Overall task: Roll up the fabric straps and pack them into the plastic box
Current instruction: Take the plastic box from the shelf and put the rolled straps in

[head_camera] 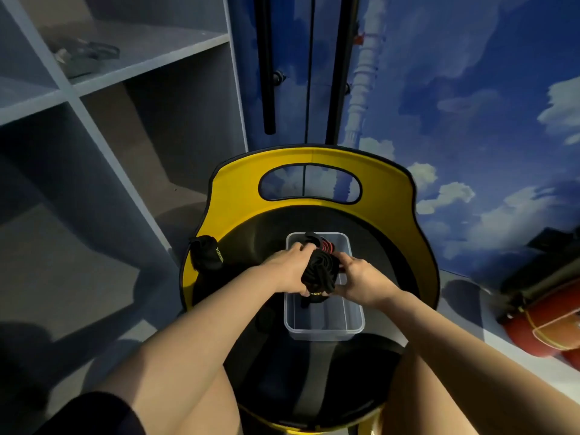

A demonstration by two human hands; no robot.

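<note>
A clear plastic box [324,328] stands on the black seat of a yellow chair. Both hands hold a rolled black fabric strap [320,273] just above the box's middle. My left hand [287,266] grips the roll's left side and my right hand [361,279] pinches its right side. A red and black rolled strap [328,244] lies inside the box at its far end. Another black strap with yellow lettering [208,255] rests loose on the seat's left edge, apart from both hands.
The yellow chair back [389,189] with a handle cut-out rises behind the box. Grey shelving [103,120] stands at the left. A red cylinder [539,331] lies on the floor at the right, below a blue sky-patterned wall.
</note>
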